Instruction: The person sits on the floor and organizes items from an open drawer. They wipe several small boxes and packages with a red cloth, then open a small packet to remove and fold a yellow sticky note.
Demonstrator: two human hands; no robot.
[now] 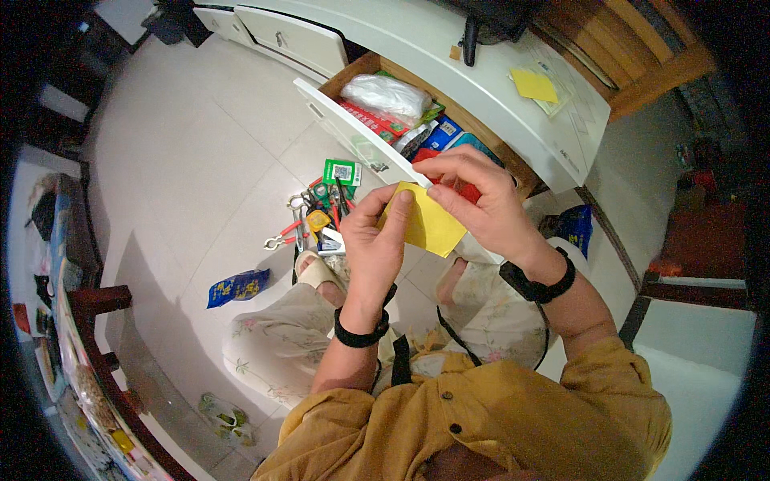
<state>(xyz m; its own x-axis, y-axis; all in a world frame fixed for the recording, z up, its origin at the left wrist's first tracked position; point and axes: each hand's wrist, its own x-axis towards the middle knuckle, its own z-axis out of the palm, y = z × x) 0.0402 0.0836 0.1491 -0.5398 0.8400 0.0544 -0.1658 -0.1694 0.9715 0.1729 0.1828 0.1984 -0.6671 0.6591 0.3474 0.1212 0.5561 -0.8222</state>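
Note:
My left hand (378, 234) holds a square yellow paper (434, 225) between thumb and fingers, thumb on top. My right hand (481, 195) is at the paper's upper edge, with thumb and index finger a little apart by the top corner of the drawer front; whether it grips anything cannot be told. Just beyond both hands is the pulled-out drawer (367, 133), holding a white plastic bundle (386, 96), red packets and a blue packet (442, 133). Another yellow paper (534, 85) lies on the white cabinet top (511, 114).
Pliers (283, 234), a yellow tape measure (317, 220) and other hand tools lie piled on the tiled floor beside a green card (343, 172). A blue wrapper (239, 288) lies left of my feet. A wooden stool or table leg (99, 299) stands at left.

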